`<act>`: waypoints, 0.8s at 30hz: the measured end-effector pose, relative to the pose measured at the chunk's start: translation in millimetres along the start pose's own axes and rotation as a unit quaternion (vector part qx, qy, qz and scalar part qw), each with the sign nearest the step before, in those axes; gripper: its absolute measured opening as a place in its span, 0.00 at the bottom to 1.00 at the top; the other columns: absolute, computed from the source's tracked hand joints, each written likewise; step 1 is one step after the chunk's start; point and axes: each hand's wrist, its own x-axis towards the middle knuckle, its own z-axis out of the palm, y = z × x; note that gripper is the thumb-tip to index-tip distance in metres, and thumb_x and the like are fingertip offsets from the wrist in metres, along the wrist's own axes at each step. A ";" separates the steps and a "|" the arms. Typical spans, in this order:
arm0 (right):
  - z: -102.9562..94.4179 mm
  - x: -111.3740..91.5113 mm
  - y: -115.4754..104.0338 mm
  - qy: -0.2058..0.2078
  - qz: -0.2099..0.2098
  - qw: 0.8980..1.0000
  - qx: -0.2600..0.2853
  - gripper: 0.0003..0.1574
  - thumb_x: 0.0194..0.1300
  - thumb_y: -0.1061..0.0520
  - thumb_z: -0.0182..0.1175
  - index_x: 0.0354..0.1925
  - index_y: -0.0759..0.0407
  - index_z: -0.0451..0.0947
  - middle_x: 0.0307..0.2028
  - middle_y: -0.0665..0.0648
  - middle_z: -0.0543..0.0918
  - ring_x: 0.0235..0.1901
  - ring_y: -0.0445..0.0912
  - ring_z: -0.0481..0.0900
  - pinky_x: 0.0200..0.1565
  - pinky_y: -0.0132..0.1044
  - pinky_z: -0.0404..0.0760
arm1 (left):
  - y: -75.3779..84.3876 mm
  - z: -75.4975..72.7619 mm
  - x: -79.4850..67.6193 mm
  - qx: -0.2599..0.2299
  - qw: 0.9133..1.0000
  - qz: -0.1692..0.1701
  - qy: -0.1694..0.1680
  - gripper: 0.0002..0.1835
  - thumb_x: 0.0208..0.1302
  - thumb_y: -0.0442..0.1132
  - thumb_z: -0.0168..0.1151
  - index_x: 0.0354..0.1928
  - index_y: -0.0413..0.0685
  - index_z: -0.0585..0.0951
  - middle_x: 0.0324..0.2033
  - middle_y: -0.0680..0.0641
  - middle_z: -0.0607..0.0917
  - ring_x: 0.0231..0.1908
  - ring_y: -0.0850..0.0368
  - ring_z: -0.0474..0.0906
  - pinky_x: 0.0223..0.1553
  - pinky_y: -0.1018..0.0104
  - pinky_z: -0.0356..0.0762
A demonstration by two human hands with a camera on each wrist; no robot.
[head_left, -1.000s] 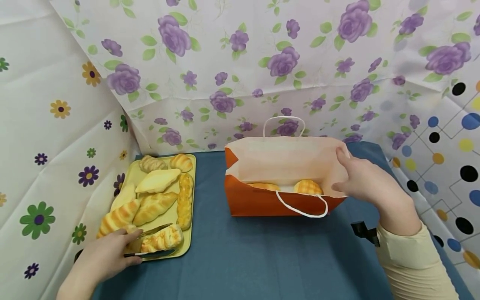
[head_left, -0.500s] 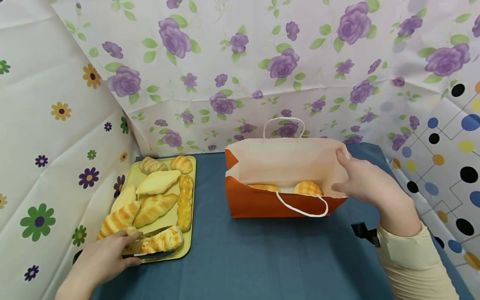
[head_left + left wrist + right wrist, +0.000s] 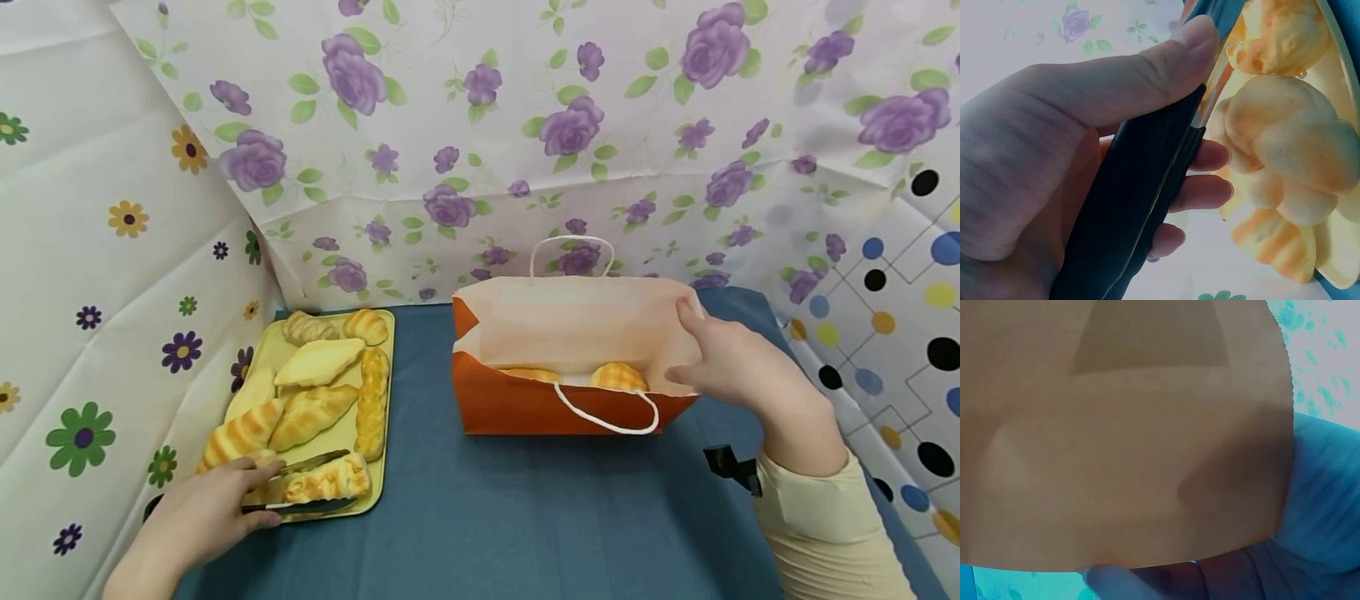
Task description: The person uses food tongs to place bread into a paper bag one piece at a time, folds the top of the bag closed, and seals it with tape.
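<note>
In the head view my left hand holds metal tongs low over the front of a yellow tray. The arms of the tongs lie on both sides of a golden, lumpy bread roll on the tray. The left wrist view shows the black tong handles between thumb and fingers. On the right, my right hand grips the right side edge of an orange paper bag whose top gapes wide. Inside the bag lie a round scored bun and another bread, partly hidden by the front panel.
Several other breads share the tray, among them a long braided loaf, a pale pointed bread and a croissant. White cord handles stick out from the bag. Blue cloth covers the table, with patterned sheets behind and at both sides.
</note>
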 end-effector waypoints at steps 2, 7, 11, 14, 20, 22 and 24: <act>0.4 -0.2 0.4 0.002 0.000 1.000 0.000 0.70 0.73 0.43 0.69 0.86 0.61 0.32 0.50 0.67 0.82 0.30 0.47 0.79 0.36 0.46 0.77 | 0.9 -1.2 -1.0 -0.003 1.000 -0.002 0.002 0.37 0.57 0.58 0.80 0.67 0.53 0.85 0.45 0.54 0.86 0.30 0.62 0.77 0.28 0.57 0.74; 1.2 -0.4 1.3 0.008 0.004 1.000 -0.001 0.70 0.72 0.41 0.70 0.86 0.62 0.33 0.67 0.78 0.73 0.37 0.49 0.83 0.40 0.50 0.82 | 1.7 -3.1 -3.6 -0.003 1.000 -0.002 0.001 0.37 0.58 0.59 0.80 0.68 0.53 0.85 0.47 0.52 0.87 0.32 0.61 0.79 0.30 0.55 0.77; 1.3 -0.9 2.1 0.010 0.002 1.000 -0.002 0.70 0.72 0.41 0.70 0.86 0.62 0.33 0.68 0.78 0.72 0.38 0.50 0.83 0.41 0.50 0.82 | 2.1 -5.3 -4.5 -0.002 1.000 -0.006 -0.002 0.37 0.59 0.59 0.79 0.68 0.53 0.85 0.48 0.50 0.87 0.32 0.60 0.80 0.30 0.55 0.79; 1.3 -1.1 2.4 0.012 -0.001 1.000 -0.003 0.70 0.72 0.42 0.70 0.86 0.62 0.34 0.68 0.78 0.72 0.38 0.50 0.82 0.41 0.50 0.81 | 0.9 -6.0 -5.4 0.000 1.000 -0.005 -0.002 0.36 0.60 0.59 0.79 0.68 0.53 0.85 0.50 0.48 0.88 0.34 0.58 0.82 0.31 0.53 0.80; 1.2 -1.3 2.3 0.011 -0.001 1.000 -0.005 0.69 0.73 0.41 0.69 0.86 0.62 0.33 0.71 0.79 0.69 0.39 0.50 0.84 0.42 0.51 0.82 | -1.0 -8.1 -6.1 0.001 1.000 -0.002 -0.001 0.36 0.61 0.60 0.78 0.69 0.54 0.85 0.53 0.42 0.88 0.37 0.51 0.86 0.35 0.47 0.83; 1.2 -1.3 2.1 0.009 -0.001 1.000 -0.003 0.69 0.73 0.41 0.69 0.86 0.62 0.33 0.65 0.76 0.75 0.36 0.49 0.82 0.41 0.50 0.81 | -1.2 -8.8 -6.7 0.000 1.000 -0.002 0.000 0.36 0.61 0.60 0.77 0.69 0.55 0.85 0.53 0.41 0.87 0.38 0.50 0.86 0.35 0.47 0.83; 1.3 -1.4 1.7 0.009 -0.004 1.000 -0.004 0.69 0.73 0.42 0.69 0.86 0.63 0.33 0.64 0.75 0.76 0.34 0.49 0.82 0.40 0.51 0.81 | -1.2 -9.4 -8.3 0.001 1.000 -0.006 0.004 0.35 0.61 0.60 0.77 0.69 0.55 0.85 0.54 0.41 0.87 0.39 0.49 0.86 0.35 0.46 0.83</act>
